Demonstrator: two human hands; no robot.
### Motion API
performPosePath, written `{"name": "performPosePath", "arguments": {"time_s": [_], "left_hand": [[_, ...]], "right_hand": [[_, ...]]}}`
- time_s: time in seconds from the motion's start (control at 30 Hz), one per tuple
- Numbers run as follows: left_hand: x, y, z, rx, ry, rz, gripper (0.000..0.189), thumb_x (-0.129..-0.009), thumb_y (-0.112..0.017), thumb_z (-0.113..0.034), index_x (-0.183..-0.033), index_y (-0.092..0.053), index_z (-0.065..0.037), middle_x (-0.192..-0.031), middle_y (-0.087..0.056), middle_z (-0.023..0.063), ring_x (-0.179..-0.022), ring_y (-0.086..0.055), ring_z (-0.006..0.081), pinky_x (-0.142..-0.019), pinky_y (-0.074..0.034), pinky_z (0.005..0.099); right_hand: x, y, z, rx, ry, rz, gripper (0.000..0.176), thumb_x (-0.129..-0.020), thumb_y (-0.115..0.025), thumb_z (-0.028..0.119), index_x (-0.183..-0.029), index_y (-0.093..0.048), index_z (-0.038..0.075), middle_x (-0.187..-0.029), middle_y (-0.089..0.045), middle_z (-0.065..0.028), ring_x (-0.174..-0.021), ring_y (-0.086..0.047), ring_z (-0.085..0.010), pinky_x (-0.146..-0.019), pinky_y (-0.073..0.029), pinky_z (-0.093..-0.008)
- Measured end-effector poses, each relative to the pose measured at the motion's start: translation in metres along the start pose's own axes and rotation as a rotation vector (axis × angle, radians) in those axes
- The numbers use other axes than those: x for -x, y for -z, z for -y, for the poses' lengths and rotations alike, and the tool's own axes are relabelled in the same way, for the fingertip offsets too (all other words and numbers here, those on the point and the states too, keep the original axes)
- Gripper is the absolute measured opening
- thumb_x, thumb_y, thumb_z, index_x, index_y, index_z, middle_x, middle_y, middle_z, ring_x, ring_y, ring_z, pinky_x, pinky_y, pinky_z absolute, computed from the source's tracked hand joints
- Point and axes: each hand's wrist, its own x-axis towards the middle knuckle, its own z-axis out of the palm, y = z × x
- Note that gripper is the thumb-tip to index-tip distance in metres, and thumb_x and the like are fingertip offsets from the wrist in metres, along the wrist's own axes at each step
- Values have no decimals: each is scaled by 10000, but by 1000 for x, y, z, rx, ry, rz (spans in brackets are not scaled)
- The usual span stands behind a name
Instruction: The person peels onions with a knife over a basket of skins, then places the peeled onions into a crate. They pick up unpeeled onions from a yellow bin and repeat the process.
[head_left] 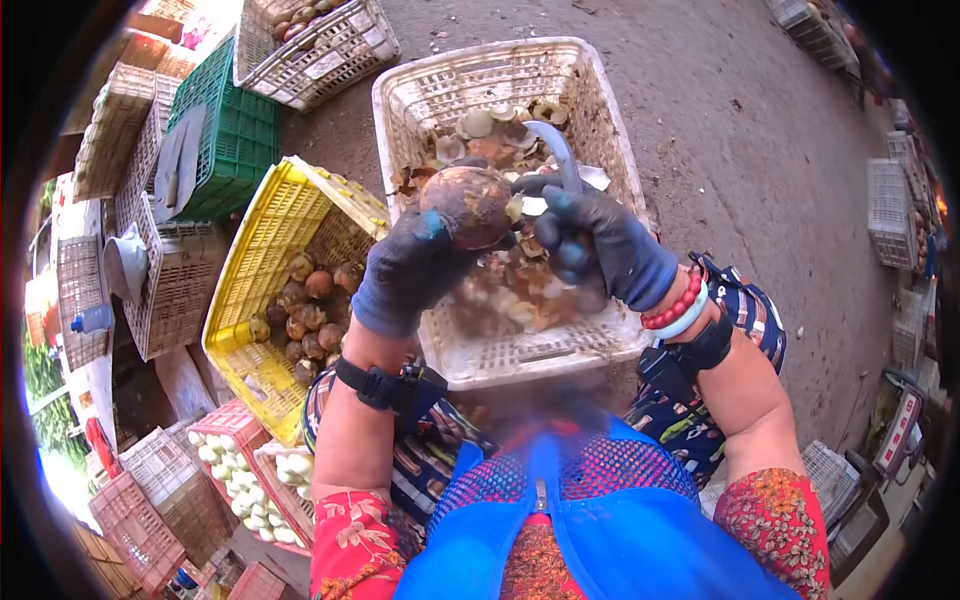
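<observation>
My left hand (420, 255), in a dark glove with blue patches, is wrapped around a large, round brown root vegetable (466, 207) with rough skin. My right hand (612, 240), gloved the same way, grips a knife with a curved blade (560, 150); its handle is hidden in the fingers. The blade points up and away from me. A pale scrap of peel (533, 206) shows between the vegetable and my right hand. Both hands are above a white plastic crate (500, 370) holding peelings (525, 285) in white, brown and orange.
On the left, a yellow crate (237, 275) holds several brown root vegetables (310, 320). Red crates (225, 425) with pale peeled pieces (245, 490) stand at lower left. A green crate (240, 120) and another white crate (330, 60) are farther back. Concrete ground (740, 150) stretches right.
</observation>
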Motion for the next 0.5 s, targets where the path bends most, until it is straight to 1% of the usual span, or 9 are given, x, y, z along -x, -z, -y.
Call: {"name": "performPosePath", "arguments": {"time_s": [0.03, 0.07, 0.13, 0.17, 0.23, 0.27, 0.37, 0.5], "left_hand": [[0, 1, -1, -43, -6, 19, 807, -784, -749, -366, -1410, -388, -7, -1321, -535, 136, -1194, -553, 267, -1012, -465, 437], [1, 0, -1, -86, -8, 0, 804, -784, -749, -369, -1406, -394, -4, -1308, -542, 135, -1178, -561, 262, -1008, -468, 433], [0, -4, -3, -176, -9, -36, 797, -784, -748, -376, -1396, -405, 2, -1281, -555, 131, -1145, -578, 252, -1000, -473, 425], [1, -6, -4, -214, 10, -51, 818, -767, -738, -371, -1408, -393, 3, -1294, -547, 131, -1169, -564, 257, -1021, -452, 429], [3, -8, -5, -289, 49, -83, 863, -734, -719, -360, -1434, -369, 4, -1321, -531, 129, -1217, -534, 266, -1064, -412, 435], [3, -7, -5, -300, 65, -75, 853, -736, -718, -361, -1425, -377, 8, -1312, -535, 130, -1210, -538, 260, -1057, -418, 427], [3, -5, -3, -324, 95, -66, 824, -744, -718, -365, -1399, -399, 19, -1288, -546, 136, -1188, -550, 247, -1036, -436, 403], [4, -7, -1, -336, 104, -59, 802, -758, -727, -376, -1377, -415, 29, -1255, -565, 142, -1140, -581, 253, -1006, -465, 386]], "right_hand": [[1, -7, -4, 296, 146, -80, 451, -924, -639, 187, -1353, -525, 107, -864, -666, -70, -656, -624, -124, -576, -520, -277], [3, -17, -7, 601, 267, -206, 422, -916, -640, 164, -1320, -548, 89, -861, -688, -96, -648, -646, -146, -573, -518, -301], [1, -14, -13, 1031, 704, -230, 322, -894, -641, 98, -1209, -595, 47, -839, -669, -132, -620, -635, -180, -545, -503, -305], [0, -12, -17, 1240, 926, -242, 273, -883, -641, 65, -1153, -619, 26, -828, -660, -150, -607, -630, -197, -531, -496, -307], [-2, -11, -24, 1319, 1004, -269, 336, -851, -653, 94, -1181, -601, 65, -828, -665, -161, -634, -648, -281, -566, -512, -364], [-2, -11, -27, 1359, 1041, -281, 367, -835, -659, 109, -1195, -592, 84, -829, -667, -166, -647, -657, -322, -584, -520, -393], [6, -14, -23, 1598, 919, -334, 490, -774, -683, 118, -1250, -569, 97, -801, -656, -142, -642, -643, -334, -585, -506, -418], [5, -14, -21, 1634, 968, -315, 581, -738, -686, 137, -1297, -538, 91, -787, -644, -123, -665, -646, -315, -597, -491, -420]]}}
